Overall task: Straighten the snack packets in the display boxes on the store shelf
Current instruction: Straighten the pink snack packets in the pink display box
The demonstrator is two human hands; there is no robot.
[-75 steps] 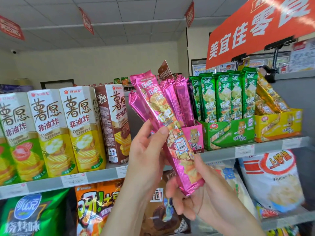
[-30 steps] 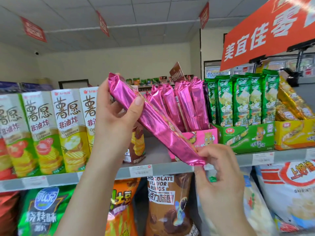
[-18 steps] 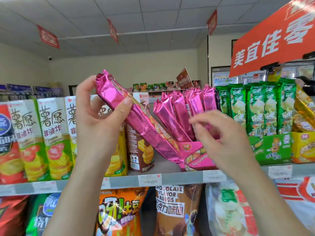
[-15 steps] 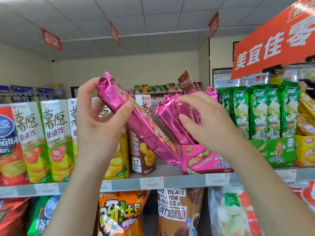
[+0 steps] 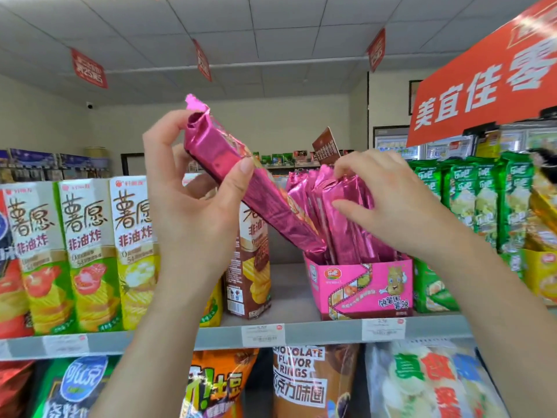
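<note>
A long pink foil snack packet slants from upper left down into the pink display box on the shelf. My left hand grips its upper part, thumb across the front. Several more pink packets stand in the box, leaning left. My right hand is on their upper parts, fingers over the tops and thumb on the fronts. To the right stand green packets in a green box.
Tall chip cartons fill the shelf on the left, and a brown carton stands just left of the pink box. Yellow packets sit at the far right. The grey shelf edge carries price tags. Large bags hang below.
My left hand has lowered the pink packet's bottom end into the box. My right hand let go of that end, rose to the standing packets and took hold of their tops.
</note>
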